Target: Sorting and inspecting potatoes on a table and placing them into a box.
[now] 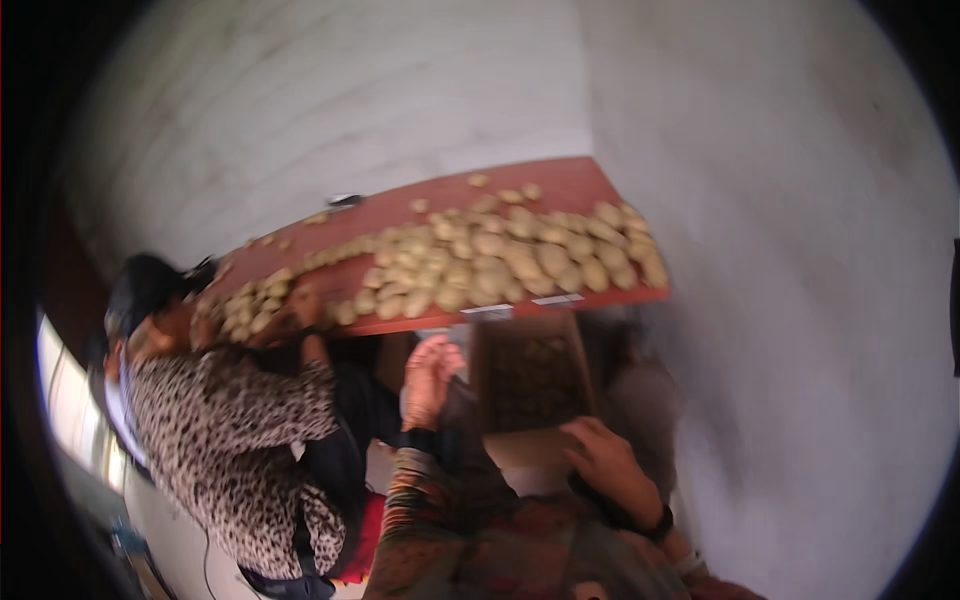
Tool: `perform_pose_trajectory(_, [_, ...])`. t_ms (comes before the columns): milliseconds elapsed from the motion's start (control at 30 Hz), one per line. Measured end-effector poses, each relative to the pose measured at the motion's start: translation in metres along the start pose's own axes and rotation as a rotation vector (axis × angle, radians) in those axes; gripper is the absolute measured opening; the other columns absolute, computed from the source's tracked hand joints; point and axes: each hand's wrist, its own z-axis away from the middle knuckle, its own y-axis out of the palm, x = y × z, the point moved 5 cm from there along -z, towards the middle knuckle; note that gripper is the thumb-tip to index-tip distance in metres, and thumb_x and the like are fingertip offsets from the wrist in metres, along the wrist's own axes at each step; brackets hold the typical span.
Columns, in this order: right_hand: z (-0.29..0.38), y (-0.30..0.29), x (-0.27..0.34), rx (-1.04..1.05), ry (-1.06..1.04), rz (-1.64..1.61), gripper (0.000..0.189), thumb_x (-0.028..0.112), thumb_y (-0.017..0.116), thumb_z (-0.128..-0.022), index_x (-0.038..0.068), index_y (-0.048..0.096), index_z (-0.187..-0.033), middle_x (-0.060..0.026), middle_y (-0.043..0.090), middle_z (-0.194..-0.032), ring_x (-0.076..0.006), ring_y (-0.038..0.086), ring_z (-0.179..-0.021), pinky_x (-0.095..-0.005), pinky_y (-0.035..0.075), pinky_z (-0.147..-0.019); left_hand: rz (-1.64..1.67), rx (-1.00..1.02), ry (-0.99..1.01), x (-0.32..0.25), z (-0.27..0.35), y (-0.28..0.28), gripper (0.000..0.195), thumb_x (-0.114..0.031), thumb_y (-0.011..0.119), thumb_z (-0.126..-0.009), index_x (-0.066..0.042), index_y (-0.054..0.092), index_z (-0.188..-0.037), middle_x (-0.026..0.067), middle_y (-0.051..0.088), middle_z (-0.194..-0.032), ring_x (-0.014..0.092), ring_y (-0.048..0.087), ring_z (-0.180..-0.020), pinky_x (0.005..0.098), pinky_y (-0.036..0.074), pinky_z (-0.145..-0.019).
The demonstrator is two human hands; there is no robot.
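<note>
My left hand [429, 381] is raised just in front of the red table's [390, 324] near edge. Its fingers are blurred, so I cannot tell whether anything is between them. My right hand [609, 459] hangs lower, near the front flap of a cardboard box [517, 448], thumb and fingers apart with nothing visible in them. Inside the box, in shadow, lie several potatoes [534, 375]. A large spread of potatoes [487, 274] covers the right part of the tabletop, bigger ones towards the right end.
On my left a co-worker in a spotted top [232, 435] and black cap [146, 289] leans over a smaller group of potatoes [251, 307]. White labels [487, 309] are on the table's front edge. A small dark object [345, 200] lies near the back wall [360, 97]. Another wall [787, 300] stands at right.
</note>
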Motion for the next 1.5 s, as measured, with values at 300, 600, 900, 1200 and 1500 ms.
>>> perform_pose_trajectory(300, [0.019, 0.012, -0.022, -0.002, 0.056, 0.048, 0.031, 0.019, 0.064, -0.086, 0.008, 0.054, -0.113, -0.0130, 0.056, -0.110, -0.0365, 0.062, -0.096, -0.0468, 0.052, -0.078, 0.036, 0.004, -0.072, 0.034, -0.015, -0.001, 0.019, -0.011, 0.054, -0.097, 0.001, 0.059, -0.112, 0.0119, 0.068, -0.090, 0.018, 0.067, -0.076, 0.0330, 0.058, -0.074])
perform_pose_trajectory(600, [0.008, 0.034, -0.027, 0.092, 0.119, 0.113, 0.034, 0.021, 0.066, -0.084, 0.006, 0.055, -0.113, -0.0143, 0.058, -0.111, -0.0362, 0.062, -0.097, -0.0448, 0.053, -0.079, 0.031, -0.010, -0.026, 0.019, -0.006, -0.009, 0.020, -0.011, 0.054, -0.097, 0.000, 0.060, -0.112, 0.0109, 0.067, -0.091, 0.018, 0.064, -0.075, 0.0315, 0.054, -0.075])
perform_pose_trajectory(900, [-0.071, 0.010, -0.021, 0.291, -0.004, 0.264, 0.028, 0.019, 0.065, -0.086, 0.005, 0.055, -0.108, -0.0147, 0.058, -0.097, -0.0361, 0.062, -0.092, -0.0455, 0.051, -0.077, 0.065, -0.008, -0.048, 0.014, -0.005, 0.004, 0.020, -0.012, 0.055, -0.097, 0.001, 0.060, -0.111, 0.0108, 0.067, -0.090, 0.018, 0.064, -0.073, 0.0321, 0.054, -0.075])
perform_pose_trajectory(1200, [-0.150, 0.018, 0.008, 0.582, -0.335, 0.079, 0.032, 0.024, 0.065, -0.087, 0.005, 0.057, -0.111, -0.0155, 0.061, -0.103, -0.0348, 0.062, -0.092, -0.0444, 0.050, -0.078, 0.051, -0.014, -0.050, 0.001, -0.010, -0.002, 0.020, -0.014, 0.055, -0.097, 0.000, 0.061, -0.111, 0.0111, 0.067, -0.091, 0.019, 0.064, -0.074, 0.0336, 0.055, -0.077])
perform_pose_trajectory(1500, [-0.223, 0.016, -0.042, 0.721, 0.027, -0.658, 0.034, 0.025, 0.062, -0.092, 0.002, 0.060, -0.117, -0.0089, 0.065, -0.102, -0.0160, 0.064, -0.081, -0.0295, 0.052, -0.071, 0.025, -0.043, -0.048, 0.003, -0.013, 0.003, 0.018, -0.013, 0.056, -0.096, -0.001, 0.062, -0.109, 0.0107, 0.066, -0.089, 0.019, 0.064, -0.073, 0.0351, 0.055, -0.077])
